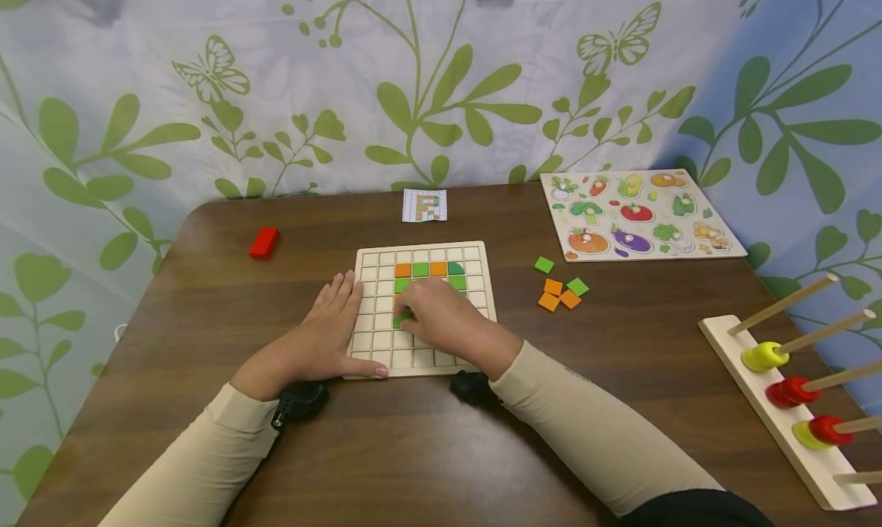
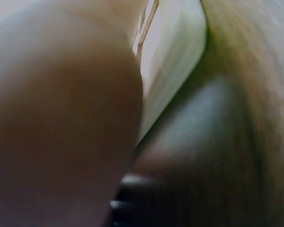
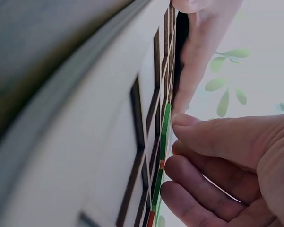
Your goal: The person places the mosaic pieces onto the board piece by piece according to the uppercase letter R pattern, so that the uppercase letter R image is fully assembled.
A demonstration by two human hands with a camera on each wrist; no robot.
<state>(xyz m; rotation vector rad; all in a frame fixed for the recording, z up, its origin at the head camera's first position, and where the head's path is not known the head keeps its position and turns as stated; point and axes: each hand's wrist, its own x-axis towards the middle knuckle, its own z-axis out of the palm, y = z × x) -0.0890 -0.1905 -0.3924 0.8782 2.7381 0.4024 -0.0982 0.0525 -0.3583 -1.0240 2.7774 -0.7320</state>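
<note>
A light wooden grid board (image 1: 375, 352) lies on the table and bears orange and green tiles. My left hand (image 1: 331, 324) rests on its left edge, fingers straight, thumb along the near edge. My right hand (image 1: 441, 316) bends over the middle, hiding several cells. Its thumb and curled fingers are at a green square tile (image 3: 165, 135), low against the grid in the right wrist view. Above that hand a row holds an orange tile (image 1: 403, 270), a green tile (image 1: 421, 270) and a green rounded piece (image 1: 455, 268). The left wrist view is mostly blurred skin.
Loose green tiles (image 1: 543, 264) and orange tiles (image 1: 549, 302) lie right of the board. A pattern card (image 1: 424, 205) is behind it, a red block (image 1: 264, 243) to the left. A vegetable puzzle (image 1: 637, 213) and a peg stand with rings (image 1: 785, 412) occupy the right side.
</note>
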